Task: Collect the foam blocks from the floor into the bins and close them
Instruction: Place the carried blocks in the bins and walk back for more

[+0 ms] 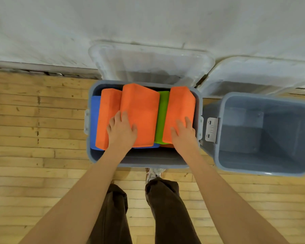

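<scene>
Presently, both hands lie flat with fingers straight on foam blocks packed into the left bin: left hand presses the middle orange block, right hand the right orange block. A green block stands between them; a blue block lies at the left wall. Right bin sits just beside, holding nothing visible. Both lids (translucent) stand open against the wall.

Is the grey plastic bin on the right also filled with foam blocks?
No, the grey plastic bin on the right shows only its bare floor, while the orange foam blocks sit in the middle bin.
</scene>
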Action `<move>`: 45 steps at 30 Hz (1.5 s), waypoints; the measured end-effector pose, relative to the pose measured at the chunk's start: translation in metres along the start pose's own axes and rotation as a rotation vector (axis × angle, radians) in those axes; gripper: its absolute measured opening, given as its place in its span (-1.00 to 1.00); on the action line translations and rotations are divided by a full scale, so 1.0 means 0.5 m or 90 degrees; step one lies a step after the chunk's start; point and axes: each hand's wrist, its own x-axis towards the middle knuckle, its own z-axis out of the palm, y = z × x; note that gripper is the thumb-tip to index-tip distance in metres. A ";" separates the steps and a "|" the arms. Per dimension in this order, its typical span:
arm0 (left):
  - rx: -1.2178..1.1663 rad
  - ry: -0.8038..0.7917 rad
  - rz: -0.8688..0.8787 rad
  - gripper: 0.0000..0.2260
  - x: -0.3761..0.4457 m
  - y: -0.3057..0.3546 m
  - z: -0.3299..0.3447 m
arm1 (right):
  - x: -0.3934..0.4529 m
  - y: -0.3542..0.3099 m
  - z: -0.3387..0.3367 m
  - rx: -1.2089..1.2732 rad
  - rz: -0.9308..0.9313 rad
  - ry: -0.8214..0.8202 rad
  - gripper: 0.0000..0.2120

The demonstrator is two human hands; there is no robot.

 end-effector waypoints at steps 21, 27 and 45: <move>-0.071 -0.152 0.415 -0.66 -0.408 -0.107 -0.488 | -0.679 -0.180 -0.112 0.411 0.153 0.349 -0.69; 0.074 -0.279 0.448 -0.71 -0.506 -0.230 -0.423 | -0.887 -0.154 0.135 0.541 0.400 0.334 -0.70; 0.692 -0.531 0.813 -0.69 -1.011 -0.120 0.037 | -1.348 -0.025 0.611 1.070 0.891 0.448 -0.66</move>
